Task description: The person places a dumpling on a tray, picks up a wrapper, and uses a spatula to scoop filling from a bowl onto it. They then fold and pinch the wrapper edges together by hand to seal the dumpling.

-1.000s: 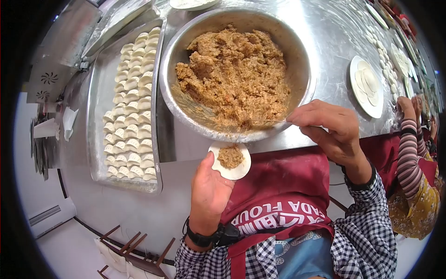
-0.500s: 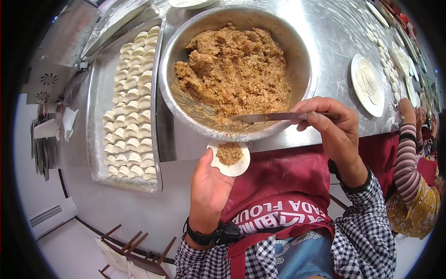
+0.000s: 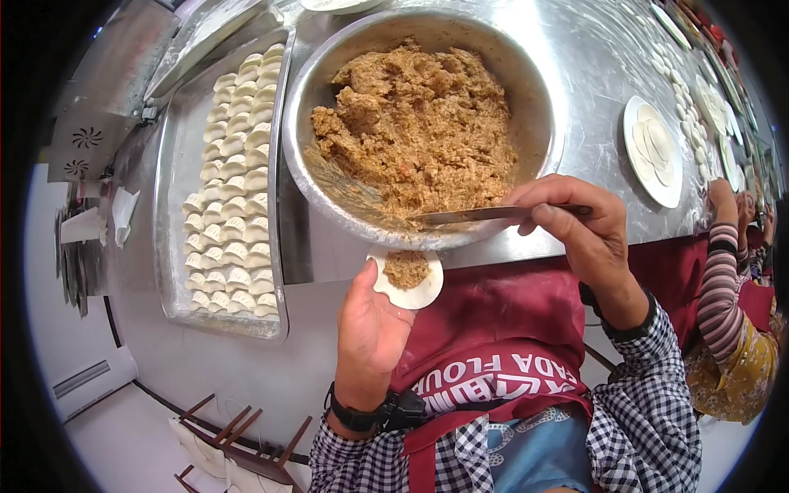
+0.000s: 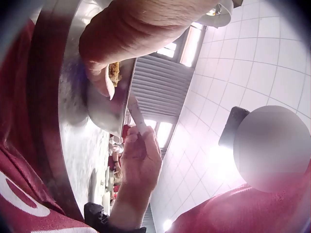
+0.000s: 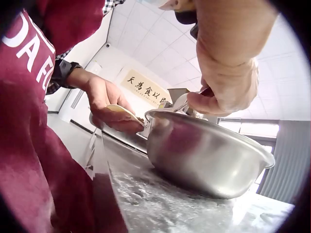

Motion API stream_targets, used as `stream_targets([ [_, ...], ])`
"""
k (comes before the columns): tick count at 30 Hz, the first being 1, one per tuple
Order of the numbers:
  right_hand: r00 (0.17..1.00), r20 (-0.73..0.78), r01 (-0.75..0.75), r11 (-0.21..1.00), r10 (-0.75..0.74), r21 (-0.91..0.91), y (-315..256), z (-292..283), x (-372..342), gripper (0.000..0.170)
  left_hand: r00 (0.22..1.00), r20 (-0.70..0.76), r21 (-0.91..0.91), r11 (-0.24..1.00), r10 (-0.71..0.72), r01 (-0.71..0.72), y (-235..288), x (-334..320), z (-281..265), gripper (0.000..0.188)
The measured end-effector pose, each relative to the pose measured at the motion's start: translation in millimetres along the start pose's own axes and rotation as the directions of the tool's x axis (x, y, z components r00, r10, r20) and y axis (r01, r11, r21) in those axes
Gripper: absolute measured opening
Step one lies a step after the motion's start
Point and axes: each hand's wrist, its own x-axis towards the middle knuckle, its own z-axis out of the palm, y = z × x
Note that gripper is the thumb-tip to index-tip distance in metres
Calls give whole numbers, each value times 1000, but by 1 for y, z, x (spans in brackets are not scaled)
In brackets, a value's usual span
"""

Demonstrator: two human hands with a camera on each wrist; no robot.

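Observation:
My left hand (image 3: 370,333) holds a round white dumpling wrapper (image 3: 422,297) on its fingers, thumb at the left edge. A lump of brown filling (image 3: 407,268) sits in the wrapper's middle. Between thumb and fingers, my right hand (image 3: 583,226) grips a flat metal spatula (image 3: 481,214) by its handle. The blade reaches over the near rim of a big steel bowl (image 3: 530,144), its tip near the minced filling (image 3: 419,135) inside. In the right wrist view, the wrapper (image 5: 121,110) lies just beside the bowl (image 5: 209,160), at about rim height.
A metal tray (image 3: 177,246) with rows of folded dumplings (image 3: 234,209) stands left of the bowl. To the right, a white plate (image 3: 664,193) bears stacked wrappers (image 3: 655,148), with small dough pieces (image 3: 689,127) beyond. Another person's striped sleeve (image 3: 723,267) is at far right.
The spatula turned from edge-on to showing its blade, then its tip dropped lower along the bowl's near wall. My left hand and the filled wrapper rose slightly toward the rim.

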Motion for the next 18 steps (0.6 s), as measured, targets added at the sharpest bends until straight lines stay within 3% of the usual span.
stream_targets([
  [3, 998, -65, 16, 998, -12, 67, 6, 1, -5, 15, 1000, -4, 18, 1000, 4, -4, 1, 1, 1, 38],
  [10, 1000, -20, 1, 998, 0, 55, 10, -2, -8, 16, 1000, 0, 20, 1000, 6, -6, 1, 1, 4, 38],
  [12, 1000, 4, -10, 974, 9, 227, 10, 0, -9, 15, 999, 33, -4, 1000, 2, -2, 2, 2, 2, 37],
  [16, 999, 34, -24, 971, 16, 238, 7, 6, -16, 14, 998, 57, -4, 1000, 11, -11, 3, 1, 2, 37],
  [18, 973, 173, 173, 978, -151, -119, 5, 7, -17, 14, 998, 58, -4, 1000, 7, -7, 4, -1, 0, 37],
])
